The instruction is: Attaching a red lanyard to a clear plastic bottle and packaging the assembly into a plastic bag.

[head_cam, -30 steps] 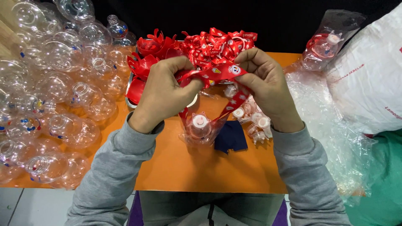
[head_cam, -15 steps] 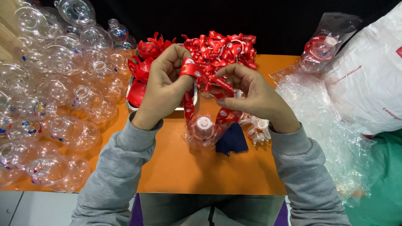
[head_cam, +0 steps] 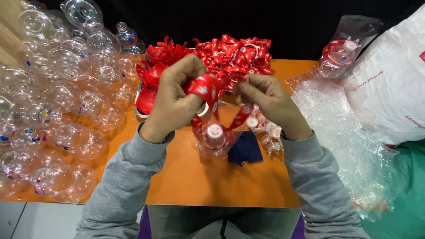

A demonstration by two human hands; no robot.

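My left hand point(head_cam: 175, 95) and my right hand point(head_cam: 265, 99) are raised over the orange table point(head_cam: 186, 177), both pinching a red printed strap point(head_cam: 207, 87) between them. The strap loops down to a clear round bottle with a white cap point(head_cam: 214, 137) that hangs or rests just below my hands. Fingers of both hands are closed on the strap. Behind my hands lies a heap of red straps point(head_cam: 234, 53) and a stack of red plastic pieces point(head_cam: 152, 71).
A big pile of clear round bottles point(head_cam: 53, 102) fills the left side. Small capped bottles point(head_cam: 268, 130) and a dark blue cloth point(head_cam: 245, 150) lie near the middle. Clear plastic bags point(head_cam: 341, 128), a bagged bottle point(head_cam: 341, 51) and a white sack point(head_cam: 394, 84) sit at the right.
My hands have drawn closer together and lifted the strap upward; the strap went from stretched sideways to folded between my fingers, with the bottle hanging under it.
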